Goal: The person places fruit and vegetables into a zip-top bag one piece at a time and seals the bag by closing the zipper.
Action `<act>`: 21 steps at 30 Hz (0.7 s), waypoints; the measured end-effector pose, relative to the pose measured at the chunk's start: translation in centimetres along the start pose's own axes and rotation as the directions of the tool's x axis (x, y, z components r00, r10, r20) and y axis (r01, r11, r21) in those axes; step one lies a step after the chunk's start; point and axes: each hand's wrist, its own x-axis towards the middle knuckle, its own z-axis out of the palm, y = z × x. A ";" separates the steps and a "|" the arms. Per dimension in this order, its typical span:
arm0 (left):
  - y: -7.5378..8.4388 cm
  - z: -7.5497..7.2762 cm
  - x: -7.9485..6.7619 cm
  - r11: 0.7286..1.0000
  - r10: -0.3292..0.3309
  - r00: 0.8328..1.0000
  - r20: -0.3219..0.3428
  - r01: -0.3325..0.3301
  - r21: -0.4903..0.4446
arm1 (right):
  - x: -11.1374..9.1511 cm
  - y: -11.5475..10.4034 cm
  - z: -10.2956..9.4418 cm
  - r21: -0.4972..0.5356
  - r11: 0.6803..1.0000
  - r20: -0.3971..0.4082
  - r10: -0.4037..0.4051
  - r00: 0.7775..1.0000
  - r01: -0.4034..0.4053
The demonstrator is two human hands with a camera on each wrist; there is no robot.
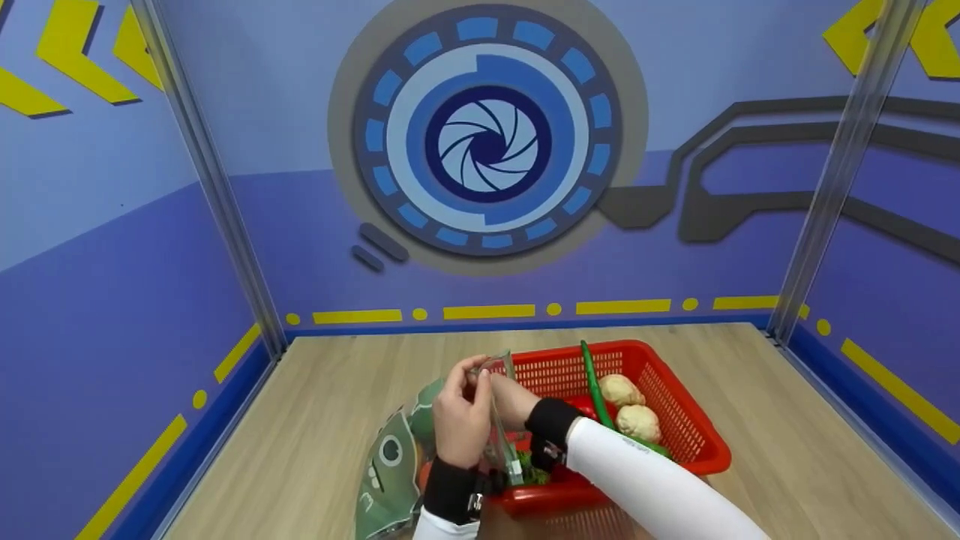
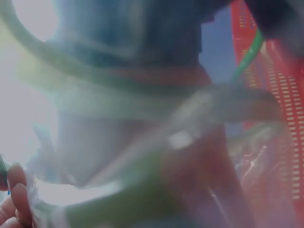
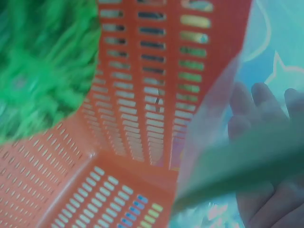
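Note:
A green resealable plastic bag (image 1: 386, 476) with a cartoon face and clear edges stands left of the red basket. My left hand (image 1: 459, 421) pinches the bag's upper edge between thumb and fingers. Right beside it, my right hand (image 1: 513, 397) holds the same edge, partly hidden behind the left hand and the clear plastic. In the left wrist view, left fingers (image 2: 19, 202) grip see-through plastic. The right wrist view shows right fingers (image 3: 259, 107) behind a blurred green strip of the bag. Something orange shows through the bag's side.
The red slotted basket (image 1: 679, 394) holds a long green pepper (image 1: 594, 382), two cream knobbly vegetables (image 1: 637, 423) that look like cauliflower, red items and leafy greens (image 1: 531, 471). Its near rim lies under my forearms. Wooden tabletop (image 1: 300, 427) extends left, walled by blue panels.

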 end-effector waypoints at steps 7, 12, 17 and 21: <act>0.0 0.0 0.0 0.998 -0.044 0.999 0.018 0.045 -0.032 | -1.7 -0.4 -1.6 0.200 0.961 -0.021 0.200 0.979 -0.192; 0.1 0.0 0.1 0.996 -0.077 0.997 0.032 0.078 -0.035 | -2.7 0.3 -2.6 0.272 0.937 -0.049 0.243 0.969 -0.221; 0.3 0.0 0.1 0.996 -0.078 0.996 0.033 0.079 -0.038 | -3.8 1.4 -4.0 0.364 0.909 -0.094 0.252 0.963 -0.202; 0.3 -0.1 0.1 0.995 -0.088 0.996 0.034 0.089 -0.051 | -4.9 2.7 -5.8 0.337 0.916 -0.150 0.281 0.948 -0.218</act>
